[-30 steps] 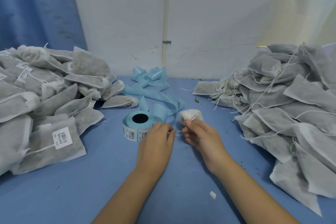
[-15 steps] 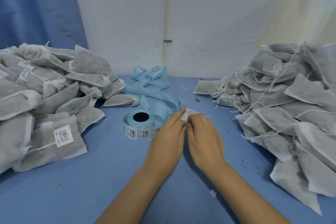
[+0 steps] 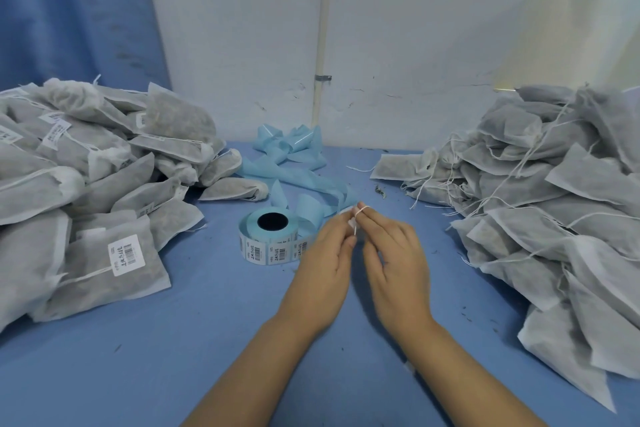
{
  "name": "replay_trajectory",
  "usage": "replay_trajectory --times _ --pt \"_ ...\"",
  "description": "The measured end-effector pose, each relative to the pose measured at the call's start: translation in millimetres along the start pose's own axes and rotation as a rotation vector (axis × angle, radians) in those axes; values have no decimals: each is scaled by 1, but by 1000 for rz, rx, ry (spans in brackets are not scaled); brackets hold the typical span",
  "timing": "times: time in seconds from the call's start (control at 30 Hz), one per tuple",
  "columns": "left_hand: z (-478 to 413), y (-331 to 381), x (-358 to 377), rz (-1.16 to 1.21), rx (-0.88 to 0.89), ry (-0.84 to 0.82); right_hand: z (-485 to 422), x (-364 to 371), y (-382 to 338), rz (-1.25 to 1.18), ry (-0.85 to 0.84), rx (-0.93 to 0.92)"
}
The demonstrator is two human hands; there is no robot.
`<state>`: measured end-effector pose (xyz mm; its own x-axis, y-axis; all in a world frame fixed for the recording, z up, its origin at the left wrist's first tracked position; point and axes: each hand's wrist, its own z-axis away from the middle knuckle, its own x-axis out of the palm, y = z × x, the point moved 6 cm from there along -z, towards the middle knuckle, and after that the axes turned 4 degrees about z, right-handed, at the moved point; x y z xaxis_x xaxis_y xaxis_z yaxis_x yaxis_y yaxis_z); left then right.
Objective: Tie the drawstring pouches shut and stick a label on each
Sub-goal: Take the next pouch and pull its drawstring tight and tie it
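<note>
Head view.

- Left hand (image 3: pixel 325 263) and right hand (image 3: pixel 398 260): held together above mid-bench, fingertips meeting. Both grips pinch a thin white drawstring (image 3: pixel 362 209), which loops over the right forefinger tip.
- Small white fabric pouch (image 3: pixel 352 224): only a sliver shows between the fingers.
- Roll of barcode labels on pale blue backing (image 3: pixel 270 239): on the blue bench (image 3: pixel 207 340), core upward, just left of the left hand.
- Heap of grey labelled pouches (image 3: pixel 86 191): bench left.
- Heap of grey unlabelled pouches with loose strings (image 3: pixel 554 201): bench right.
</note>
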<state>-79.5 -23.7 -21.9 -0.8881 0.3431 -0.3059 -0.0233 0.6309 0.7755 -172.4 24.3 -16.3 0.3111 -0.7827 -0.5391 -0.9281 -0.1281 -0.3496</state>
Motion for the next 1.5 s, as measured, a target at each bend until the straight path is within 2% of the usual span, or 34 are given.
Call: replay_trajectory --times 0.13,0.33,0.47,0.57,0.67,0.73,0.8,0.87,0.93,1.07,1.17,1.23,1.4,1.5 --pt "2 3 5 -3 64 -58 0 -2 10 -188 66 140" --pt "9 -14 11 -247 -88 -93 3 1 19 -391 79 316" --pt "10 -16 4 -140 -152 -41 4 4 30 -549 88 492" --pt "9 -23 2 48 -264 30 4 10 36 -701 53 607" --pt "7 -26 -2 237 -343 126 2 13 31 -694 -27 573" --pt "6 -29 -6 244 -355 164 0 11 25 -631 -70 506" --pt "7 -30 -8 159 -320 158 0 10 21 -509 -108 436" --pt "7 -24 -11 -20 -215 159 0 9 21 -369 -122 394" --pt "7 -15 -11 -70 -116 188 0 8 20 -282 -116 365" --pt "8 -17 -4 262 -226 258 1 8 13 -306 -106 319" --pt "6 -24 -3 511 -329 316 1 13 13 -471 -110 406" --pt "3 -24 -4 574 -316 292 0 16 12 -620 -118 493" --pt "1 -27 -10 479 -249 192 9 32 17 -924 -281 765" --pt "1 -29 -9 442 -244 159 10 36 18 -1090 -327 825"
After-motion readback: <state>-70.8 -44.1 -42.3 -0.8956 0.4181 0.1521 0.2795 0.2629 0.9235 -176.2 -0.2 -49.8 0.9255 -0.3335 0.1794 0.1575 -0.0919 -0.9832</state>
